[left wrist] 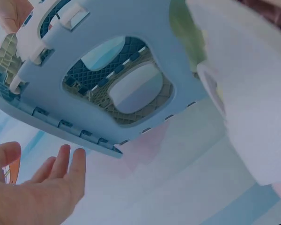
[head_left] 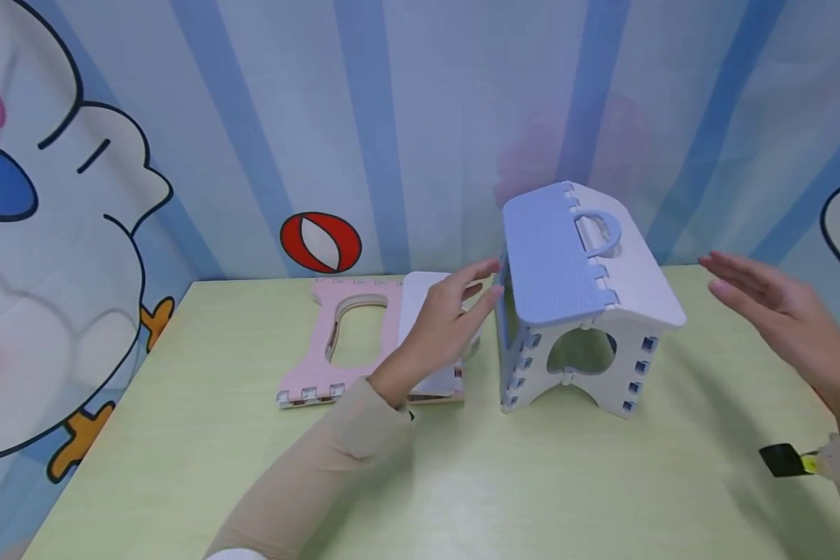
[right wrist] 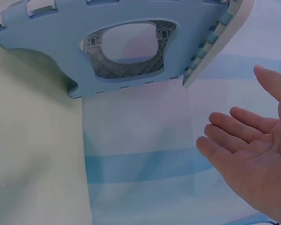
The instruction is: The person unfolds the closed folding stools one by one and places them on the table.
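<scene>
The left hand (head_left: 448,311) has its fingers (head_left: 477,274) straight and loosely spread, holding nothing; the fingertips reach up to the left side of the blue folding stool (head_left: 574,295), at or just short of its seat edge, and whether they touch cannot be told. In the left wrist view the same hand (left wrist: 35,192) lies open just beside the stool's (left wrist: 103,70) leg panel. The right hand (head_left: 777,311) is flat and open too, its fingers (head_left: 731,272) stretched toward the stool's right side but apart from it; the right wrist view shows the palm (right wrist: 253,150) bare and clear of the stool (right wrist: 126,42).

The stool stands unfolded and upright on the green table (head_left: 462,482), toward the far edge and right of the middle, its carry handle (head_left: 600,233) on top. Under the left forearm, near the far edge and left of the stool, a pink folding stool (head_left: 350,342) lies flat and folded.
</scene>
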Tool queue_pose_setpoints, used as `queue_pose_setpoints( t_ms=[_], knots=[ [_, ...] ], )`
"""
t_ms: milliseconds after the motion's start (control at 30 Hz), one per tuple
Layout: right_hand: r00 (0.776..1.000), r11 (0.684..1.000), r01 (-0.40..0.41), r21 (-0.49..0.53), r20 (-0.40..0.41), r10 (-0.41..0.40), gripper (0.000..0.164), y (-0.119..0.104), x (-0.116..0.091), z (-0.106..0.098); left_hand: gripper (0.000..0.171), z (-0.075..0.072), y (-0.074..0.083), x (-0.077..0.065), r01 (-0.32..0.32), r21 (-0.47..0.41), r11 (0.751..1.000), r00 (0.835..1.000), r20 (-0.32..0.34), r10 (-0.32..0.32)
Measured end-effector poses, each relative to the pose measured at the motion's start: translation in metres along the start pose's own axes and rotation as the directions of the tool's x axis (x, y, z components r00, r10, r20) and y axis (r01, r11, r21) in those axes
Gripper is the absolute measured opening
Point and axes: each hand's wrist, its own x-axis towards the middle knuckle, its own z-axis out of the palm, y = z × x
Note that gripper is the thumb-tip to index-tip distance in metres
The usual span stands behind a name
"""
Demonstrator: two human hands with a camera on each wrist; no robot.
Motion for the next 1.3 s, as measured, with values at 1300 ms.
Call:
queue_pose_setpoints(
  t_ms=[1300],
  knots=[
    [0.912,0.971,0.238,0.014,0.341,-0.229,0.068,-0.066,0.064,0.026,0.078,0.024,0.028,0.078,-0.107,0.588,0.802,0.89,0.415,-0.186]
  ],
)
